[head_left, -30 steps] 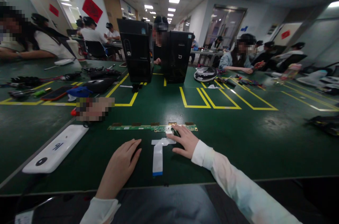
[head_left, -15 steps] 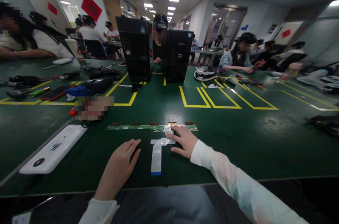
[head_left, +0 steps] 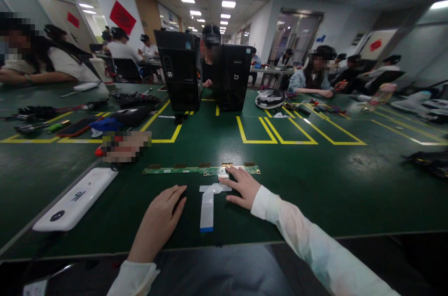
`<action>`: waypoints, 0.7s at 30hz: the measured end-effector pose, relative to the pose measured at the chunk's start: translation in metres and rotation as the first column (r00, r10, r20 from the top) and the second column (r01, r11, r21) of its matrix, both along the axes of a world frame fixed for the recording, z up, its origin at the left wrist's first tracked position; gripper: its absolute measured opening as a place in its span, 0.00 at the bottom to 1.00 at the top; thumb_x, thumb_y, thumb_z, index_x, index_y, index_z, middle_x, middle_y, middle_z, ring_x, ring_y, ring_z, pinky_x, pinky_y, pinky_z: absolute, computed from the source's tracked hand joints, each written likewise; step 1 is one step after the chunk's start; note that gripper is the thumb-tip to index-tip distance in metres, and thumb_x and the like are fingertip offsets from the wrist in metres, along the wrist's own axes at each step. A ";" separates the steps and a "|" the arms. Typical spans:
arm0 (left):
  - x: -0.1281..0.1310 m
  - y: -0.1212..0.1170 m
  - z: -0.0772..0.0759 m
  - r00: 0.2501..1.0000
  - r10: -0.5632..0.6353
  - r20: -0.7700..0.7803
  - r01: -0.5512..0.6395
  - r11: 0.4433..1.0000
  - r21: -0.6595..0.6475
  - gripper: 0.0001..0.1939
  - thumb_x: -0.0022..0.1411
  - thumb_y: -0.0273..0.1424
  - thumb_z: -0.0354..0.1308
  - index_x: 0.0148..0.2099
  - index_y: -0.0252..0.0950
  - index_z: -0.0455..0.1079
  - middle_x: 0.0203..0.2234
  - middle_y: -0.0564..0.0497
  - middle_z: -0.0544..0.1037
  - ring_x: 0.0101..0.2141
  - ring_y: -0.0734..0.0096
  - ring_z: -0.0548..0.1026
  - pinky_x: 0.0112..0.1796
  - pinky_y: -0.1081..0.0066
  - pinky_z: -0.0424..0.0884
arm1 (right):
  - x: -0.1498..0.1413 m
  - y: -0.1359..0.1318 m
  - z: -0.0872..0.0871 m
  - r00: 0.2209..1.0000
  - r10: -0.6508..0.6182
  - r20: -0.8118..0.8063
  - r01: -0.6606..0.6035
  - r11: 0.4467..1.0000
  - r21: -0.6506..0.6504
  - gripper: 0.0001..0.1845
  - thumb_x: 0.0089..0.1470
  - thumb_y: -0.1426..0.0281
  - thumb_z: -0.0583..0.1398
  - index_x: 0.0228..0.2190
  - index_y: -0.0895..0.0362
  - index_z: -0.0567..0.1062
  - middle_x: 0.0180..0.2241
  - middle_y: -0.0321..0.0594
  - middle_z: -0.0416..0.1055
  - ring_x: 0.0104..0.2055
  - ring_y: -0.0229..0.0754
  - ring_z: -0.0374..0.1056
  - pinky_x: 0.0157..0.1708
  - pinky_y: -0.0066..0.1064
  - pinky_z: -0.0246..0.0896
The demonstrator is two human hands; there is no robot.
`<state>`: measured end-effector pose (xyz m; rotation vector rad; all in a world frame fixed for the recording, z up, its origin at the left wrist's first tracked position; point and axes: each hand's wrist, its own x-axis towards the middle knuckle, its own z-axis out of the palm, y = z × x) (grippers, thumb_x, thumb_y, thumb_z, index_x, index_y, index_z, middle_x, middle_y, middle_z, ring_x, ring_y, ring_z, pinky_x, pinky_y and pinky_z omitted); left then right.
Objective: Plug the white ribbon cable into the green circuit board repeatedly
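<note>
Your right hand (head_left: 246,188), fingers spread, rests at the long green circuit board (head_left: 191,170) and flat white ribbon cable (head_left: 207,211), your left hand (head_left: 157,219) lies empty, and lifting either part would need a pinch.

Bench (head_left: 297,202): deep green, crossed by bright yellow tape lines (head_left: 262,141) in open-sided boxes. Circuit strip (head_left: 182,170): green, with brown-gold tabs along the far edge. Ribbon cable (head_left: 207,207): whitish grey, blue band at its near end. Phone-shaped device (head_left: 77,200): white, black marking, round black spot. Left-hand tower (head_left: 180,72) and right-hand tower (head_left: 234,79): both black, small pale-blue label on each. Crumpled item (head_left: 105,123): strong blue. Left sleeve (head_left: 135,277): plain white. Right sleeve (head_left: 308,235): white, washed with what look like faint pink and green tints. Wall diamond (head_left: 122,18): red, darker pattern within, blurred
</note>
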<state>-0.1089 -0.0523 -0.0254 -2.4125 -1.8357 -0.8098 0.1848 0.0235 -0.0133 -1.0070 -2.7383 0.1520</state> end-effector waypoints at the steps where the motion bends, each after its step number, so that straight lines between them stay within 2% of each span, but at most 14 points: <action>1: 0.000 0.000 0.000 1.000 0.002 -0.001 -0.002 1.000 -0.001 0.22 0.67 0.41 0.45 0.55 0.36 0.68 0.50 0.43 0.75 0.52 0.58 0.71 0.53 0.55 0.67 | 0.001 0.000 0.000 1.000 0.006 -0.006 -0.005 1.000 0.009 0.33 0.59 0.51 0.53 0.61 0.51 0.61 0.65 0.52 0.47 0.66 0.55 0.43 0.62 0.54 0.41; 6: 0.000 -0.001 0.000 1.000 0.012 0.004 -0.012 1.000 -0.007 0.22 0.67 0.40 0.45 0.55 0.36 0.69 0.50 0.43 0.75 0.52 0.59 0.71 0.53 0.55 0.67 | 0.003 0.002 -0.005 1.000 0.003 -0.030 -0.002 0.999 0.042 0.32 0.60 0.53 0.52 0.62 0.52 0.59 0.64 0.51 0.50 0.65 0.53 0.45 0.62 0.53 0.42; 15: 0.002 0.001 0.004 1.000 0.012 0.026 -0.011 1.000 -0.006 0.22 0.67 0.40 0.45 0.54 0.35 0.70 0.48 0.42 0.76 0.50 0.59 0.72 0.52 0.56 0.68 | 0.006 0.005 -0.014 0.999 0.001 -0.051 0.001 0.999 0.048 0.29 0.60 0.54 0.54 0.58 0.52 0.65 0.62 0.50 0.54 0.64 0.52 0.50 0.61 0.52 0.45; 18: 0.001 0.001 0.002 1.000 0.006 0.022 -0.006 1.000 -0.001 0.22 0.67 0.40 0.44 0.54 0.35 0.70 0.48 0.42 0.76 0.50 0.59 0.72 0.53 0.56 0.68 | 0.022 0.006 -0.015 0.998 0.010 -0.057 -0.006 0.997 0.076 0.27 0.61 0.55 0.53 0.57 0.52 0.67 0.61 0.50 0.57 0.63 0.52 0.52 0.60 0.52 0.48; 21: 0.001 0.000 0.000 1.000 0.002 0.027 -0.002 1.000 0.009 0.21 0.67 0.39 0.45 0.54 0.36 0.69 0.49 0.43 0.76 0.50 0.60 0.72 0.52 0.56 0.68 | 0.053 0.005 -0.015 0.997 0.019 -0.077 -0.011 0.995 0.096 0.26 0.62 0.56 0.51 0.57 0.53 0.68 0.60 0.51 0.57 0.62 0.52 0.53 0.59 0.51 0.51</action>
